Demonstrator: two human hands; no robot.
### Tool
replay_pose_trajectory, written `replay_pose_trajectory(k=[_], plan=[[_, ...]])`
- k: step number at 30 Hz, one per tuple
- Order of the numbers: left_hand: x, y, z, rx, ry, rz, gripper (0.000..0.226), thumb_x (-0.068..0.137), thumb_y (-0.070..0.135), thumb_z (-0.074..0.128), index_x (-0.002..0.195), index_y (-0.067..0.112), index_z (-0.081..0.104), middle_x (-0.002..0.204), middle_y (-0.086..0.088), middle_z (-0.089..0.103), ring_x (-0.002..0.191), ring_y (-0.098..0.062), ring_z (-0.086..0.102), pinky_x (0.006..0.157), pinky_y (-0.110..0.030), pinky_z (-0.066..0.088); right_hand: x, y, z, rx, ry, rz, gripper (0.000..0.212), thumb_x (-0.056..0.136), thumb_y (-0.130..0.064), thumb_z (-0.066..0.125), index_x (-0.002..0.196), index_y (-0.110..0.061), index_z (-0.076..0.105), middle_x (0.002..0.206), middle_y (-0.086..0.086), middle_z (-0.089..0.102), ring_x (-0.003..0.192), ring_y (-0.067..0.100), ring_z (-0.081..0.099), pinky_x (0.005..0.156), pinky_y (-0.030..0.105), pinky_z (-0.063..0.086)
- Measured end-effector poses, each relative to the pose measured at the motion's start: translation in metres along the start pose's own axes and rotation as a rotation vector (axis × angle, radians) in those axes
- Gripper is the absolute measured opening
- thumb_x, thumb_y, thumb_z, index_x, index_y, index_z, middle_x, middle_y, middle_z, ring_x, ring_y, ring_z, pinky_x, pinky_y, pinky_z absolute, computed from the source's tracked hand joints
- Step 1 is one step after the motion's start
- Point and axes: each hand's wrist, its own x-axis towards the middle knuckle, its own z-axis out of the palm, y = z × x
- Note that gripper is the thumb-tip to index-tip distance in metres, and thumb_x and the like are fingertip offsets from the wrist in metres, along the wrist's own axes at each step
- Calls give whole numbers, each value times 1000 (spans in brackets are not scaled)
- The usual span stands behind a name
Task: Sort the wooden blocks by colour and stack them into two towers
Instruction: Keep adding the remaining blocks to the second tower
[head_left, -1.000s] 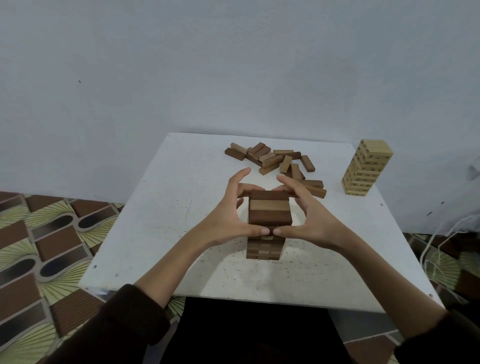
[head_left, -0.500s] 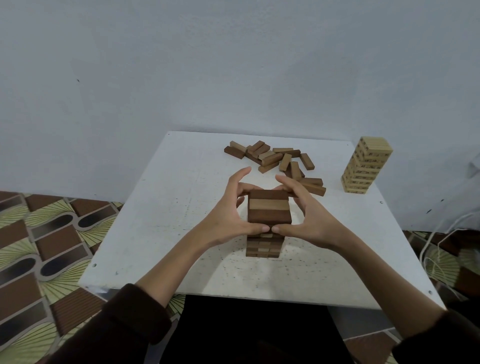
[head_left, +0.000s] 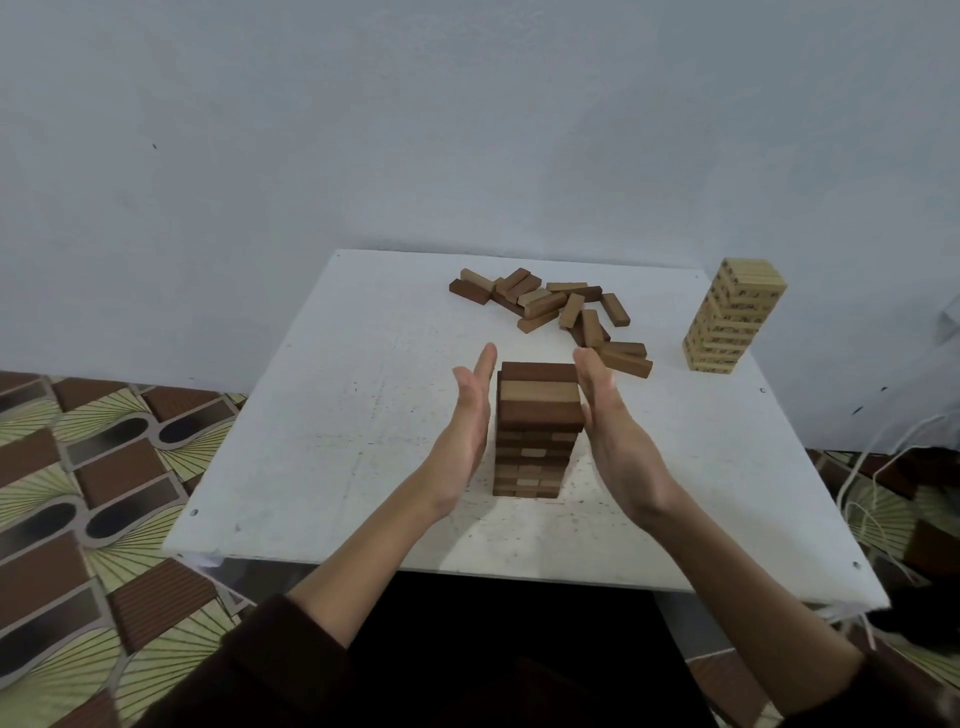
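Left hand (head_left: 467, 431) and right hand (head_left: 618, 441), fingers straight, flank the brown tower (head_left: 537, 431). Right of it, the pale tower (head_left: 735, 317) looks done; loose blocks (head_left: 556, 312) behind await stacking.

One head-worn wide view — facing forward and down, seemingly close over the table (head_left: 363, 415), brown tower (head_left: 537, 415) centred.
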Motion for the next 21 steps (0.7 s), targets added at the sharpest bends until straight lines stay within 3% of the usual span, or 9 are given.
replay_pose_trajectory(k=[5,9,12,15,19,21], plan=[[-4,2,9,-64,2,-27,136,34,104,28,150,39,-1,158,15,7,145,-6,12,118,-31,13,-4,7,10,114,33,-1,81,84,-72,13,152,-29,7,158,-15,9,143,-1,8,118,27,8],[-3,0,12,-81,6,-44,138,31,105,29,150,41,-1,159,9,12,145,-13,15,120,-42,14,-3,7,15,149,29,49,84,76,-77,17,150,-37,11,157,-10,16,144,8,14,120,39,10],[-3,-1,12,-89,4,-38,137,32,105,29,150,41,-1,159,9,12,145,-13,16,120,-42,15,-1,6,16,141,24,58,96,66,-85,19,149,-39,9,158,-13,11,145,7,8,120,40,8],[-3,-2,12,-83,3,-33,136,32,105,28,149,42,-1,159,9,11,146,-14,14,120,-45,14,0,7,17,139,22,56,89,72,-82,16,149,-39,7,158,-12,8,146,9,5,120,43,7],[-3,-3,11,-91,6,-26,135,34,104,29,150,41,-1,159,9,11,145,-13,15,120,-44,14,-3,7,16,133,2,63,97,66,-86,20,150,-39,6,158,-15,6,145,5,4,121,40,7],[-3,-4,11,-87,4,-23,136,34,104,29,150,39,-2,159,9,13,144,-11,16,119,-38,17,-4,8,15,108,13,60,91,71,-85,20,149,-39,9,157,-18,11,144,1,8,120,36,8]])
